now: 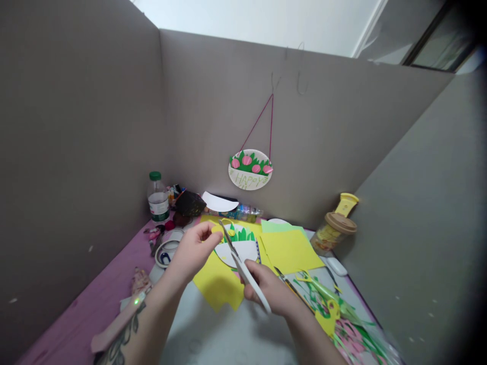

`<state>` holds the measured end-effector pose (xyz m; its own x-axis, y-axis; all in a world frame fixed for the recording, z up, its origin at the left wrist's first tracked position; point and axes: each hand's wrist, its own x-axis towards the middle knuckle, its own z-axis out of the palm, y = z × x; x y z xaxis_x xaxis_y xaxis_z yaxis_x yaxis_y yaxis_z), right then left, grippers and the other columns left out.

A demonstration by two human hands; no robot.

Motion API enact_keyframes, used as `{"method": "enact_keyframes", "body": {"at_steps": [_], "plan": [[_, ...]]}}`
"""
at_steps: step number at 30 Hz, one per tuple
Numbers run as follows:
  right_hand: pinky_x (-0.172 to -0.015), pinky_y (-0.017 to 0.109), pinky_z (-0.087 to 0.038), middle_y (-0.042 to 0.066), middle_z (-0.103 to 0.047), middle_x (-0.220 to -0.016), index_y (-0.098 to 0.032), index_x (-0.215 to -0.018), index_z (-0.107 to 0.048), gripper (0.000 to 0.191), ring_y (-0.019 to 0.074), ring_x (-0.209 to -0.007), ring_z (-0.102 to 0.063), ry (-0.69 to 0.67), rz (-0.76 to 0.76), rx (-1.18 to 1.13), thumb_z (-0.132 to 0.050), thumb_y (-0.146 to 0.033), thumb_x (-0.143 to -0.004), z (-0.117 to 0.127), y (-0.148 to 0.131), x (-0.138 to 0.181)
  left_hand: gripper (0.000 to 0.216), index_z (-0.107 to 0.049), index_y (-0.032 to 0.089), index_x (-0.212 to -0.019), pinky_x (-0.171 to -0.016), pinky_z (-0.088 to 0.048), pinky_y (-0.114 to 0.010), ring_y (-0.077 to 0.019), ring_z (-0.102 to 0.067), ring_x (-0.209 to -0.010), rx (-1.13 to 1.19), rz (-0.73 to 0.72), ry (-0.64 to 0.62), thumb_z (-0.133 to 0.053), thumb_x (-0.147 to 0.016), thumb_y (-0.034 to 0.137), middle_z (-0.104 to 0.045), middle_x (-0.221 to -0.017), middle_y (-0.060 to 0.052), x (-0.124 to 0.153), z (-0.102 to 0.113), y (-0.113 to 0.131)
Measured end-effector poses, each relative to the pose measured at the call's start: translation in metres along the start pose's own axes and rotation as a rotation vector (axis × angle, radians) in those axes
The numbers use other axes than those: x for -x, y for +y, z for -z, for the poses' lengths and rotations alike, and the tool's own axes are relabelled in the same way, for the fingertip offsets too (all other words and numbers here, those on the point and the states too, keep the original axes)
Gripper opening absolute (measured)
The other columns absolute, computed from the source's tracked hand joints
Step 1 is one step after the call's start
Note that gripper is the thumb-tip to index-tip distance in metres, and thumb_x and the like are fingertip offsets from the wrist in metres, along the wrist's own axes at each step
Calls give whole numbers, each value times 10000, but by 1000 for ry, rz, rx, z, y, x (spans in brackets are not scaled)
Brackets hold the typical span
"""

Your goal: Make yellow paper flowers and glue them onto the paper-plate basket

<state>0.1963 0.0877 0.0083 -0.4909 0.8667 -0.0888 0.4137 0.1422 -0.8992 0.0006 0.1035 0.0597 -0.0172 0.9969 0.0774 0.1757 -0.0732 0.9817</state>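
My left hand (195,249) pinches a small piece of yellow paper (217,232) between thumb and fingers. In my right hand (271,290) is a pair of scissors (248,278) with white handles, its blades pointing up and left beside the yellow piece. Whether the blades touch the paper I cannot tell. Behind and below them lies a white paper-plate craft (243,252) with green paper leaves, partly hidden by the scissors. A yellow sheet (215,286) with a cut edge lies under it.
Yellow paper (292,251) and paper scraps (346,329) lie to the right, near a lidded cup (333,233) and a white mouse (337,266). At the left are a bottle (158,197) and tape rolls (167,248). A decorated plate (250,170) hangs on the partition.
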Motion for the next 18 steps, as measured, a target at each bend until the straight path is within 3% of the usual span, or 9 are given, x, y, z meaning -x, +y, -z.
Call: {"method": "enact_keyframes", "body": {"at_steps": [18], "plan": [[-528,197,-312,-46,-459,-660,-186,-685,-425,158,99,-603,-382,5,-11,-5,-540,-156,-582,-1,0,1,226,-453,178,-606,-490,-246,-192,-79,-317,-513,-31,-35,-32,-568,-706,345,-347,-554,68,-1,6,1]]}}
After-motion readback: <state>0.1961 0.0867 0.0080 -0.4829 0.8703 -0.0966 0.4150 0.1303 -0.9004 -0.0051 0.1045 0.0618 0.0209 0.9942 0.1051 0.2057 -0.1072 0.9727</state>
